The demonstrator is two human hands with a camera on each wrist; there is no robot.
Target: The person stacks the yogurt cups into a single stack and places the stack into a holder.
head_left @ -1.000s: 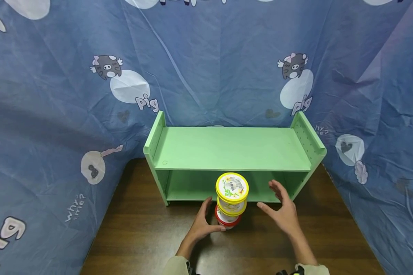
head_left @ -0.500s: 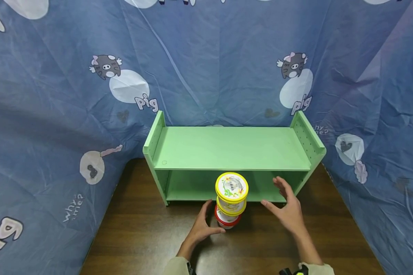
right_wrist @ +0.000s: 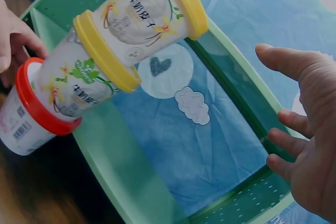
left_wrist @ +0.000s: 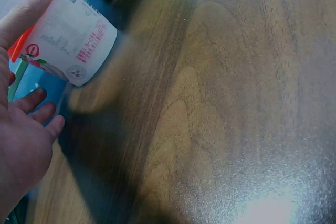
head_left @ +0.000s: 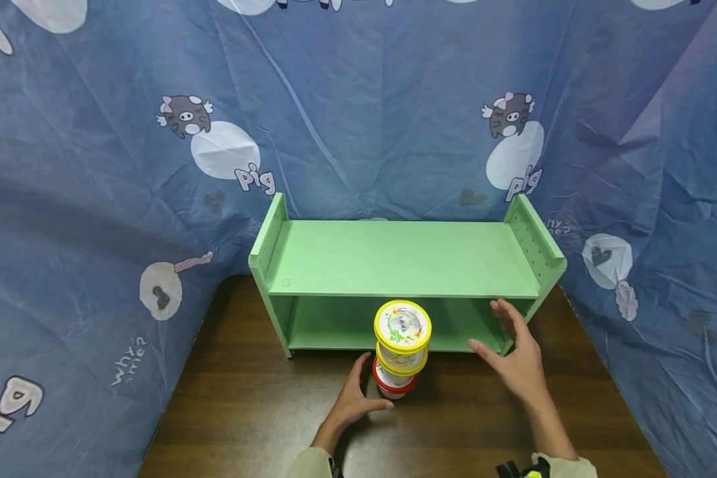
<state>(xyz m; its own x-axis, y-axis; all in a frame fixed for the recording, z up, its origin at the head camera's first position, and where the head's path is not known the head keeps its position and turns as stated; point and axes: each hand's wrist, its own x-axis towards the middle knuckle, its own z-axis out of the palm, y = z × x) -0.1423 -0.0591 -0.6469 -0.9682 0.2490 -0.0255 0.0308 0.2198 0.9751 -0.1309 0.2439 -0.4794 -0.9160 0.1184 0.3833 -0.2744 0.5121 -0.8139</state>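
Three white paper tubs stand stacked in front of the green shelf. At the bottom is a red-lidded tub [head_left: 396, 384]. Above it sit a yellow-lidded tub [head_left: 401, 362] and a second yellow-lidded tub [head_left: 403, 325] on top. My left hand [head_left: 349, 400] curves loosely beside the bottom tub, thumb in front and fingers to its left. In the left wrist view the thumb overlaps the red lid [left_wrist: 22, 43]; whether it touches, I cannot tell. My right hand [head_left: 521, 364] is spread well to the right of the stack, before the shelf's right end, holding nothing.
The green two-tier shelf [head_left: 394, 259] stands behind the stack, with raised side panels. Beneath is a brown wood-grain table [head_left: 263, 425]. A blue pig-print cloth [head_left: 358, 119] surrounds the back and both sides.
My right hand has moved right and slightly forward, farther from the stack. The left hand has shifted only slightly beside the bottom tub. The stack stays in place.
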